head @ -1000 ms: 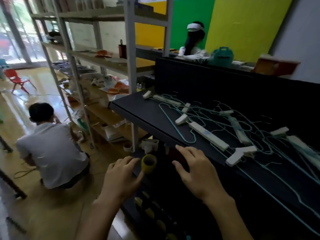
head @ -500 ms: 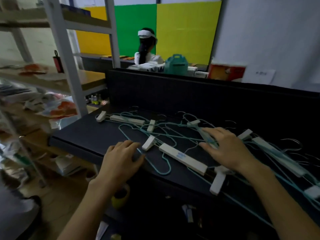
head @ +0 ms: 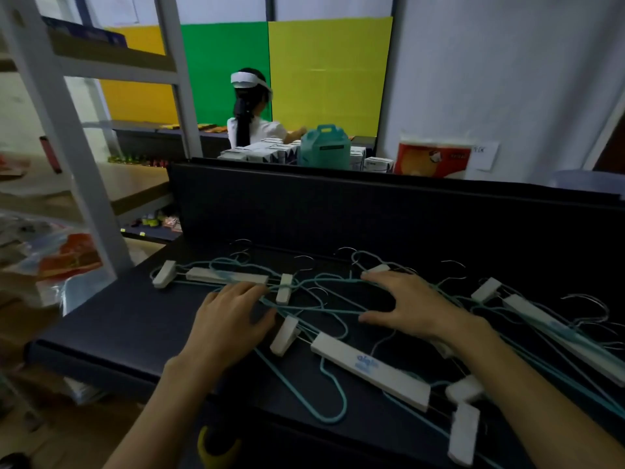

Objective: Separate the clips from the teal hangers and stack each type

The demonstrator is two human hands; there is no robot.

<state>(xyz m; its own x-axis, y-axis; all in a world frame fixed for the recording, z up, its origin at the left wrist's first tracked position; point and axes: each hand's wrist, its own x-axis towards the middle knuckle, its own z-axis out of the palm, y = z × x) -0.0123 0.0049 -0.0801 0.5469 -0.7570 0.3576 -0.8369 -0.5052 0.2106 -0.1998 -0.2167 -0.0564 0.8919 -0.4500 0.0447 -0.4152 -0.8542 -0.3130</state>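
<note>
I see my left hand (head: 227,319) and right hand (head: 411,304) spread open, flat on tangled teal hangers (head: 333,406) whose white clips (head: 370,368) run diagonally toward near-right.

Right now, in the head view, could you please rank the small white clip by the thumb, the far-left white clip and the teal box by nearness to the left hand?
1. Small white clip, just right of the left hand.
2. Far-left white clip, at the pile's left end.
3. Teal box, behind the black divider.
</note>
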